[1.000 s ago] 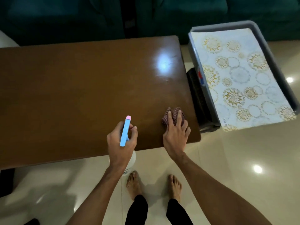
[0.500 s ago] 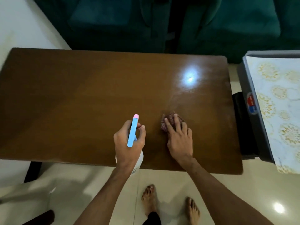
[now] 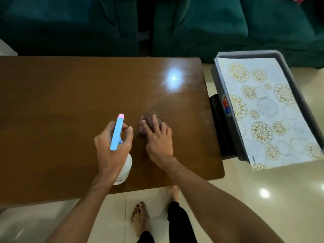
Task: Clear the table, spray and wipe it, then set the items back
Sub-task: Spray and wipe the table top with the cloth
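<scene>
**Wiping step, head view.** We judge the task to be in its spray-and-wipe stage. The glossy brown wooden table (image 3: pixel 70 102) carries nothing we can see but the two tools in use.

- The left hand (image 3: pixel 112 149) is wrapped around the neck of the white plastic spray bottle with a light-blue trigger head and pink nozzle tip (image 3: pixel 117 132). The nozzle points away from the person, and the bottle body hangs below the fist.
- Just to the right of that grip, the right hand (image 3: pixel 158 139) lies flat with its fingers extended. It presses the small reddish checked cloth (image 3: pixel 146 116) against the tabletop and grasps nothing.

**Next move.** We expect the cloth must be swept over the wood to the left of the bottle grip, with more spray laid ahead of it.

**Limits of the view.**
- The cloth is blurred and largely covered by fingers.
- The trigger finger is hidden behind the blue head.
- Whether the wood is wet cannot be told, since a lamp glare beyond the cloth masks it.
- The table's left end is cut off.
- Right of the pressing hand, a grey plastic tub (image 3: pixel 245 54) is covered by a pale floral-patterned sheet (image 3: pixel 263 111), so its contents are concealed.
</scene>
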`<action>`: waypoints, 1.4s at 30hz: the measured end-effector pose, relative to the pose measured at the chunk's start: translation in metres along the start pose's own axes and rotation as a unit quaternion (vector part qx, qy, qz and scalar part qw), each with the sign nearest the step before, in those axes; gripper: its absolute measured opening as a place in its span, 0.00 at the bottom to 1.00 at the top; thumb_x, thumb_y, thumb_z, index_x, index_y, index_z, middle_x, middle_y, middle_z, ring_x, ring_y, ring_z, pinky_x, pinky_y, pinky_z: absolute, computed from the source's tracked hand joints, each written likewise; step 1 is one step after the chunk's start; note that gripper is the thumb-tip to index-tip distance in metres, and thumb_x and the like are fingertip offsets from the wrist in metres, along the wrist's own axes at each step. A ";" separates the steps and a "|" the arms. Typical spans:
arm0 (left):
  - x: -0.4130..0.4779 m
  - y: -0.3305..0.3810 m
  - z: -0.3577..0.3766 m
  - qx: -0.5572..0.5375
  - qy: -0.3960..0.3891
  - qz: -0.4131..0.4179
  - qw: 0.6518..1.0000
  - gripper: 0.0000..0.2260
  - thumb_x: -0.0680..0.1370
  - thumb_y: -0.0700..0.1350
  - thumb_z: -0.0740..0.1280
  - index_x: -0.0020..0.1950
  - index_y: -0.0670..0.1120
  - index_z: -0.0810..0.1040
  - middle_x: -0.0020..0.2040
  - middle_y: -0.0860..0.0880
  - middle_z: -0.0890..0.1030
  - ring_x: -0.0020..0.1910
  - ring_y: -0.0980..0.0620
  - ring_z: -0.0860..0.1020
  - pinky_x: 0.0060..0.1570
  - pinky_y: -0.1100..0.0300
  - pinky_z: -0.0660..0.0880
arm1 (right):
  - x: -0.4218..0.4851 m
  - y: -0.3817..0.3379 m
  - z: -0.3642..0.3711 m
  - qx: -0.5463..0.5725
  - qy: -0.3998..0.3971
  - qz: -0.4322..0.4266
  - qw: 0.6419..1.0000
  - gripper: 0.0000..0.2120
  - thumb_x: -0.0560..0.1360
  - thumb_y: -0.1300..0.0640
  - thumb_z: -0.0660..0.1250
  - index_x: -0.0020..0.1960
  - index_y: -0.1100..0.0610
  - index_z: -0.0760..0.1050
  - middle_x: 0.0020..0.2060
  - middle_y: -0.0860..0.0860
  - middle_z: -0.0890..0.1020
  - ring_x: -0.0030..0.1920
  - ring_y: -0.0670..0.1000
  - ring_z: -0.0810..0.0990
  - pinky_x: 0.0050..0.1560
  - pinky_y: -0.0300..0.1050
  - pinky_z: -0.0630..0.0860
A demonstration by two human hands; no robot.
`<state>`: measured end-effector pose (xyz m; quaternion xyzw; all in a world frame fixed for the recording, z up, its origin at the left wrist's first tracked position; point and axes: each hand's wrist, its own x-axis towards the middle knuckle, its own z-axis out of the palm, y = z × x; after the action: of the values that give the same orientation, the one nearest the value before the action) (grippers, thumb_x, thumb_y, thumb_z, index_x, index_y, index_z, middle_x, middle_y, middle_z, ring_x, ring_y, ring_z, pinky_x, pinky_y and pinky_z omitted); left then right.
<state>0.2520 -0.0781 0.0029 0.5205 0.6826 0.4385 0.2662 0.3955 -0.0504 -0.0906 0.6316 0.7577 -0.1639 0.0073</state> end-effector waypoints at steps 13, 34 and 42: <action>0.030 0.044 0.077 -0.002 -0.023 0.001 1.000 0.04 0.77 0.42 0.73 0.46 0.43 0.79 0.36 0.53 0.78 0.33 0.54 0.78 0.31 0.73 0.72 | 0.011 0.143 -0.037 0.020 0.046 0.230 0.972 0.33 0.78 0.57 0.61 0.80 0.45 0.55 0.80 0.54 0.54 0.74 0.62 0.59 0.72 0.62 0.58; 0.069 0.040 0.089 0.052 0.073 -0.027 0.996 0.05 0.76 0.41 0.74 0.45 0.44 0.79 0.34 0.53 0.77 0.32 0.53 0.77 0.30 0.72 0.72 | 0.099 0.080 -0.028 -0.040 -0.054 -0.224 0.972 0.35 0.80 0.51 0.59 0.80 0.42 0.45 0.81 0.52 0.46 0.78 0.61 0.53 0.77 0.60 0.50; 0.098 0.055 0.128 0.019 0.052 -0.031 0.998 0.05 0.77 0.41 0.73 0.44 0.45 0.79 0.33 0.56 0.76 0.29 0.54 0.76 0.30 0.70 0.70 | 0.114 0.162 -0.058 0.000 0.055 0.218 0.974 0.32 0.78 0.56 0.63 0.80 0.48 0.56 0.79 0.57 0.55 0.73 0.65 0.60 0.70 0.64 0.60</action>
<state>0.3518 0.0598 -0.0004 0.4806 0.7192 0.4437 0.2343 0.5395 0.0978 -0.0993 0.7896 0.6010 -0.1234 0.0013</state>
